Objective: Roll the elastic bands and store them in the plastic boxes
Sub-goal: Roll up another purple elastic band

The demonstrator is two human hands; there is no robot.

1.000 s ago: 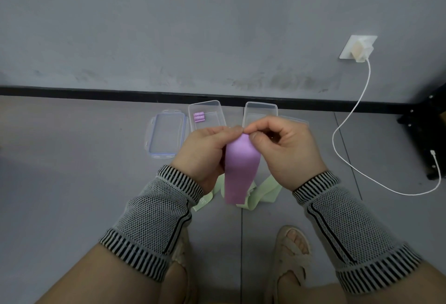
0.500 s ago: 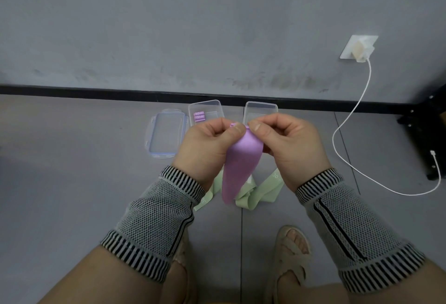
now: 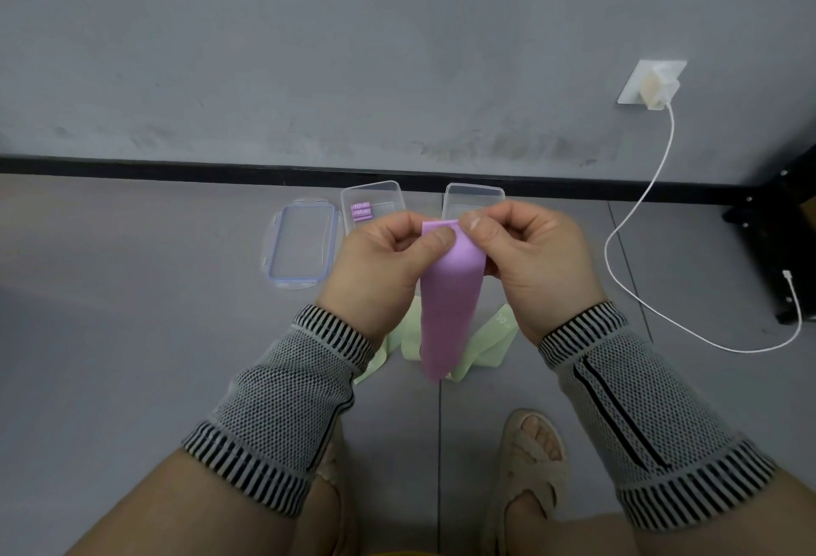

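I count two hands of mine, my left hand (image 3: 379, 264) and my right hand (image 3: 536, 264), sharing one purple band (image 3: 448, 303). Two clear plastic boxes (image 3: 375, 197) (image 3: 474, 197) sit on the floor (image 3: 132, 334), with one loose lid (image 3: 302, 246) beside them. One box holds two small purple rolls (image 3: 361, 211). Pale green bands (image 3: 490, 343) lie below; how many, I cannot tell. One white cable (image 3: 636, 220), one wall plug (image 3: 653, 83), two sandalled feet, the clearer one (image 3: 532, 463) to my right.

Both hands (image 3: 388, 264) (image 3: 536, 262) pinch the purple band's (image 3: 446, 303) top edge (green bands (image 3: 490, 343) below).
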